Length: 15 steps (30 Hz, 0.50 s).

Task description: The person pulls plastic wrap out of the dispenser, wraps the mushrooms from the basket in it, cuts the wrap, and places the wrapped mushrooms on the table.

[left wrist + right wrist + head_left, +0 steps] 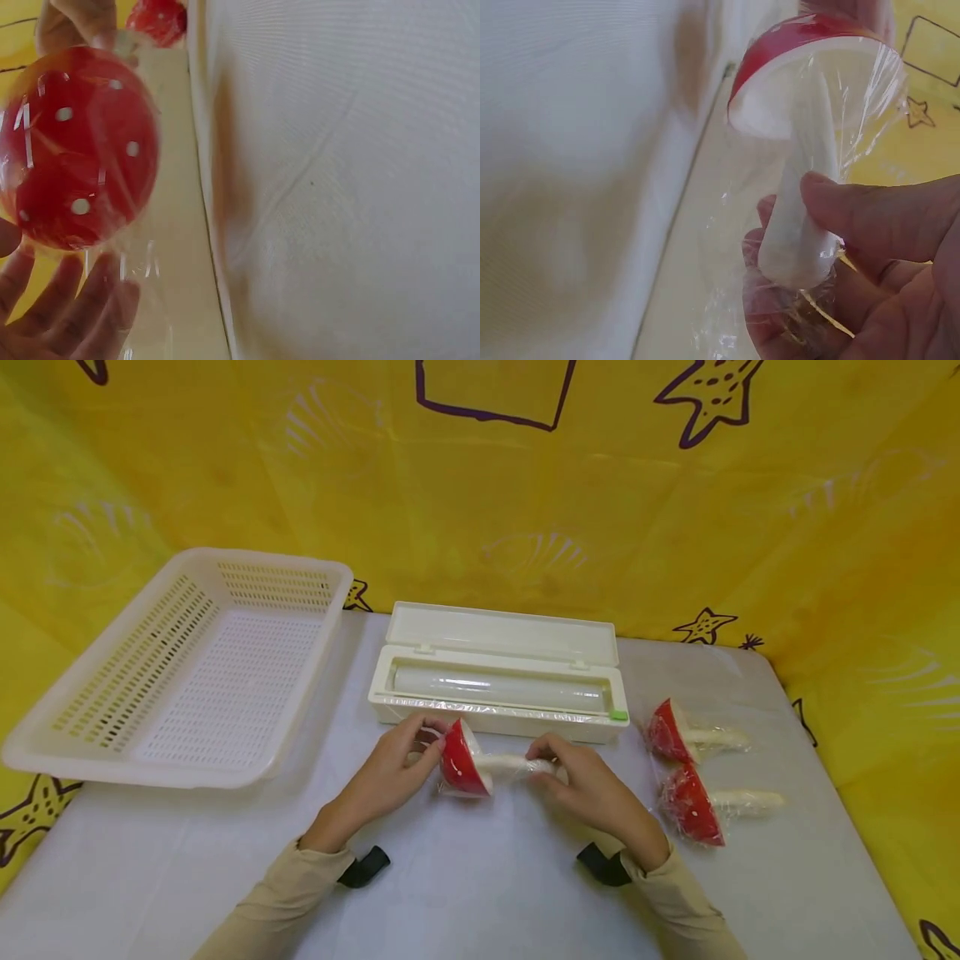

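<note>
Between both hands is a toy mushroom (pixel 463 762) with a white-dotted red cap and a white stem, lying sideways in clear plastic film. My left hand (pixel 401 768) holds the cap side, its thumb at the cap's edge and its fingers (pixel 101 300) against the film. With thumb and fingers my right hand (pixel 581 777) grips the stem's end; loose film (pixel 810 319) bunches over those fingers. Just behind the hands stands a white cling film dispenser (pixel 498 722), lid raised, with a film roll (pixel 498 687) inside.
To the right lie two more film-wrapped toy mushrooms, one farther back (pixel 671 732) and one nearer (pixel 693 806). A white plastic basket (pixel 303 693) stands at the left. Behind the white-covered table (pixel 495 893) hangs a yellow patterned cloth (pixel 465 485).
</note>
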### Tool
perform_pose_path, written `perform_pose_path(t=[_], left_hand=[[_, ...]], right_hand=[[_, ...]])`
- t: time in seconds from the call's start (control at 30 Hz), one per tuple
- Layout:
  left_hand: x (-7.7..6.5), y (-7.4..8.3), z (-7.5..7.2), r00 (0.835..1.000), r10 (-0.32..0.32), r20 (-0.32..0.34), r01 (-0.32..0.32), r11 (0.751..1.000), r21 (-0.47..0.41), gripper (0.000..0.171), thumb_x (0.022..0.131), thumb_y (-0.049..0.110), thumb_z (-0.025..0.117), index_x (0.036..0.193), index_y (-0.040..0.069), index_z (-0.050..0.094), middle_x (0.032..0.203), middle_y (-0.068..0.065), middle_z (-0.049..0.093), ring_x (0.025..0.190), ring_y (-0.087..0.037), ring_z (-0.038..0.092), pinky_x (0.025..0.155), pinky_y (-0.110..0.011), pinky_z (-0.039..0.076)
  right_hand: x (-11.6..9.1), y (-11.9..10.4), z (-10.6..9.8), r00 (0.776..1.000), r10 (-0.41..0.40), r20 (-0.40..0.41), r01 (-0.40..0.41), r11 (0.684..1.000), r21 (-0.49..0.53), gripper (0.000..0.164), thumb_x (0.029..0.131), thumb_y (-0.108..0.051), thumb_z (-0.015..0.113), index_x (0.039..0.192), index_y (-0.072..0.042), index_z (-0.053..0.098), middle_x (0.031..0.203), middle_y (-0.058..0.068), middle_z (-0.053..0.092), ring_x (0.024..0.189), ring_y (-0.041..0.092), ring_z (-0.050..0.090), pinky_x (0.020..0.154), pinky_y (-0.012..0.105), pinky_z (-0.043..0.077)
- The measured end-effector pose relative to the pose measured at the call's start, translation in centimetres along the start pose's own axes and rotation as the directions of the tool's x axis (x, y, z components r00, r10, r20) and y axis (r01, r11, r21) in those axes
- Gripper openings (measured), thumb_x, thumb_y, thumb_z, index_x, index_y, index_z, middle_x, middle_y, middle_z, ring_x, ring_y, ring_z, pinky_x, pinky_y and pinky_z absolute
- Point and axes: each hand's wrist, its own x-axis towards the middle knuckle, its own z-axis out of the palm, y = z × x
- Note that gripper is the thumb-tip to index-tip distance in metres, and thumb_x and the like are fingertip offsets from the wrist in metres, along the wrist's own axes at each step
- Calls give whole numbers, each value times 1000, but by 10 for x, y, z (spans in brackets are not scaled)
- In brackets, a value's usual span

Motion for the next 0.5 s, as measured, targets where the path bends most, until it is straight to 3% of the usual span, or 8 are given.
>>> perform_pose_path(t=[0.07, 0.17, 0.23, 0.3, 0.37, 0.5], left_hand=[[1, -1, 2, 994, 76, -79, -72, 996, 52, 28, 95, 4, 61, 121, 3, 53, 117, -11, 62, 104, -24, 62, 85, -36, 57], [1, -2, 4, 953, 226, -201, -196, 967, 162, 35, 89, 1, 70, 120, 1, 55, 113, -12, 61, 97, -23, 61, 81, -34, 57], [1, -2, 5, 917, 325, -233, -282, 939, 198, 33, 85, -3, 72, 116, 0, 58, 110, -12, 61, 94, -22, 61, 80, -30, 57], [1, -2, 6, 899, 385, -211, -349, 918, 189, 31, 85, -6, 70, 114, 1, 61, 110, -11, 63, 94, -20, 62, 81, -26, 57], [1, -1, 7, 903, 402, -152, -379, 911, 160, 34, 86, -6, 69, 118, 2, 61, 116, -10, 62, 100, -20, 61, 83, -28, 57], [-1, 1, 7, 952, 305, 1, -303, 944, 129, 60, 86, 8, 75, 139, 10, 48, 136, -7, 53, 124, -21, 53, 95, -40, 56]], right_hand=[[-1, 0, -3, 1000, -2, 9, 2, 1000, 22, 21, 90, -4, 70, 109, -8, 61, 103, 1, 70, 95, 17, 63, 87, 36, 54], [-2, 0, -7, 1000, 13, 22, -14, 999, 48, 22, 92, -4, 68, 113, -7, 60, 108, 3, 70, 99, 19, 64, 88, 37, 54], [-2, 0, -9, 999, 28, 31, -30, 997, 67, 22, 94, -6, 66, 115, -7, 59, 111, 4, 70, 102, 20, 64, 89, 39, 53], [-3, 0, -11, 998, 46, 39, -49, 995, 82, 23, 95, -7, 65, 117, -7, 58, 114, 6, 70, 106, 22, 64, 92, 41, 53], [-3, 1, -13, 998, 55, 43, -59, 993, 99, 24, 96, -8, 64, 119, -6, 58, 117, 8, 70, 108, 24, 64, 93, 42, 53], [-3, 2, -17, 995, 84, 55, -91, 984, 152, 26, 95, -8, 64, 120, -6, 57, 117, 8, 70, 106, 24, 65, 92, 41, 54]])
